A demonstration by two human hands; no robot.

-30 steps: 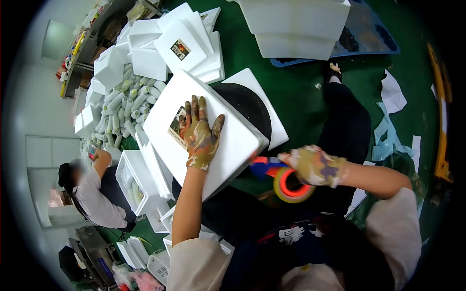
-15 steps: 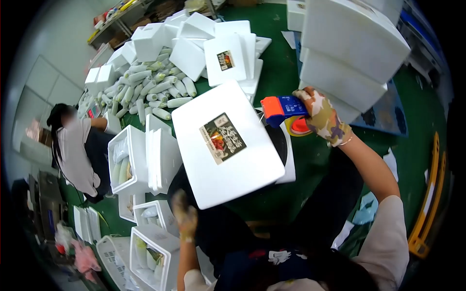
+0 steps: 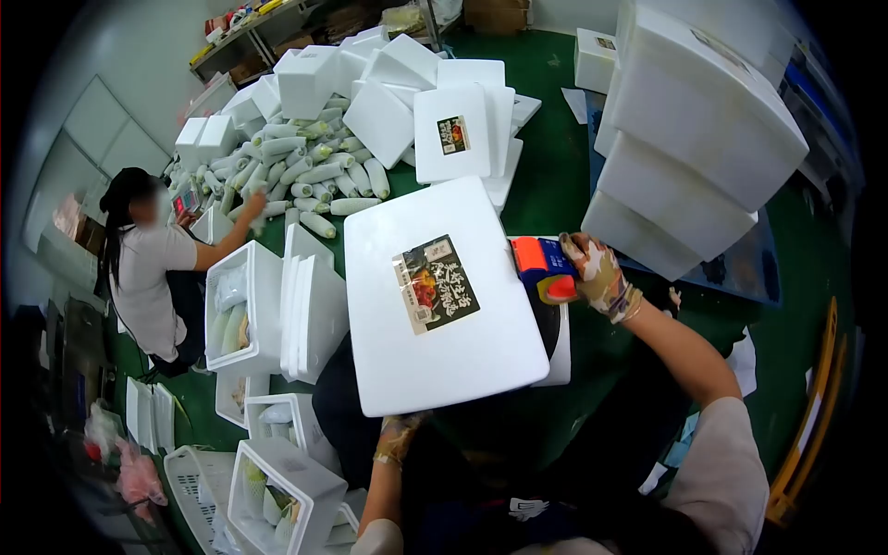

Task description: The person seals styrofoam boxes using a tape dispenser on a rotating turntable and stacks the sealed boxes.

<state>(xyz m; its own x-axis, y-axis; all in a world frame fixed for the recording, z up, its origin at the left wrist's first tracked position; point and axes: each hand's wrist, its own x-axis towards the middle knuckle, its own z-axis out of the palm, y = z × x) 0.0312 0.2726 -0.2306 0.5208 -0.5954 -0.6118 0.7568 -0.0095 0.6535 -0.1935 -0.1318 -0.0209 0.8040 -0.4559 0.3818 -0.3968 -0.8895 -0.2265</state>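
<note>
Clearly, your right hand (image 3: 603, 280) grips a tape dispenser (image 3: 546, 263).
Your left hand (image 3: 398, 438), grip unclear: weak bracing could tip the foam box (image 3: 444, 361) between.

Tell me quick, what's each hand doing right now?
Left hand: at the near edge of the white foam box, partly hidden; can't tell if it's open or closed.
Right hand: closed, holding the tape dispenser.

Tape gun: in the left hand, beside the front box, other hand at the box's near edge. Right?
Wrong hand: the head view shows the tape gun in the right hand. It is beside the front box, with the left hand at the box's near edge.
</note>
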